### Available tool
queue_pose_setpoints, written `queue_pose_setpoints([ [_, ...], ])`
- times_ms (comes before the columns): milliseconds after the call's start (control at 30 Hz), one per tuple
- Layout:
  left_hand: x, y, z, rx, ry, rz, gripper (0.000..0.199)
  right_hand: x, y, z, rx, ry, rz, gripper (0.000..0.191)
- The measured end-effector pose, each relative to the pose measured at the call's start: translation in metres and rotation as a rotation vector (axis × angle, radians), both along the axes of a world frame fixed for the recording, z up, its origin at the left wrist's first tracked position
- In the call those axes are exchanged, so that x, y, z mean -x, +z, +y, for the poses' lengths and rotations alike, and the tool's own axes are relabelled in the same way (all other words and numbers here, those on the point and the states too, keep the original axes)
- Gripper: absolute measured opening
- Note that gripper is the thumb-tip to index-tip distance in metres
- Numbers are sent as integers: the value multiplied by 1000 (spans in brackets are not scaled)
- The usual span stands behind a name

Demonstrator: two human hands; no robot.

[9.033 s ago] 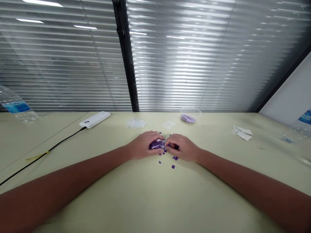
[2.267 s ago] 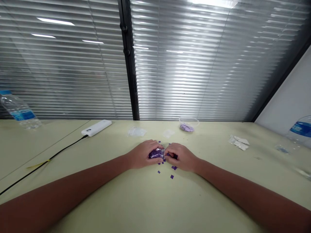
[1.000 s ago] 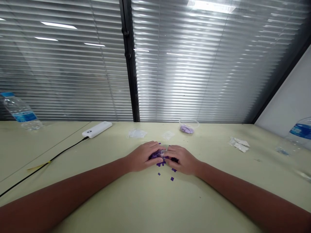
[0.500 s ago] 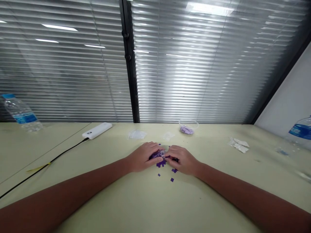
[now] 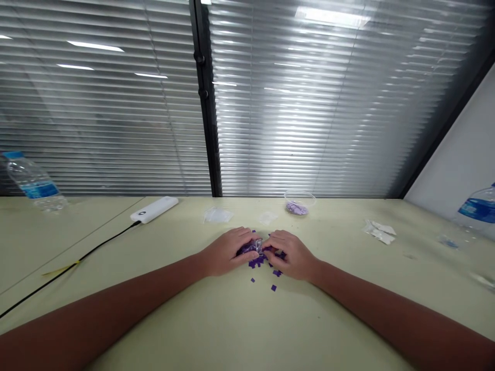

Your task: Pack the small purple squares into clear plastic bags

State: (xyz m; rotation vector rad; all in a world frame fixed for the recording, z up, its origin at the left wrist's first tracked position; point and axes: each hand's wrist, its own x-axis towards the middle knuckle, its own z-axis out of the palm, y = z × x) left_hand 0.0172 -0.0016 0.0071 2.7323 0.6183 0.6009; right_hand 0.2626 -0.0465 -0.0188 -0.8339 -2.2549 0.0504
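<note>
My left hand is closed around a small clear plastic bag with purple pieces inside. Close by on the right, my right hand has its thumb and fingers pinched near the bag's mouth; what sits between those fingertips is too small to make out. Loose purple square pieces lie in a pile beneath and between both hands. Nearer to me, two stray purple squares rest on the table.
Behind the hands are a clear round bowl of light purple pieces and flat clear bags. A white power bank with a black cable lies left. White packets lie right. Water bottles stand at far left and far right.
My right fingers have shifted very slightly beside the bag. My left hand keeps its hold, and the loose squares lie nearly as before.
</note>
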Motion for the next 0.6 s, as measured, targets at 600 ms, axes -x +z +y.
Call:
queue_pose_setpoints([
  [600, 2, 1, -1, -46, -48, 5, 38, 0, -1, 2, 71, 82, -180, 28],
])
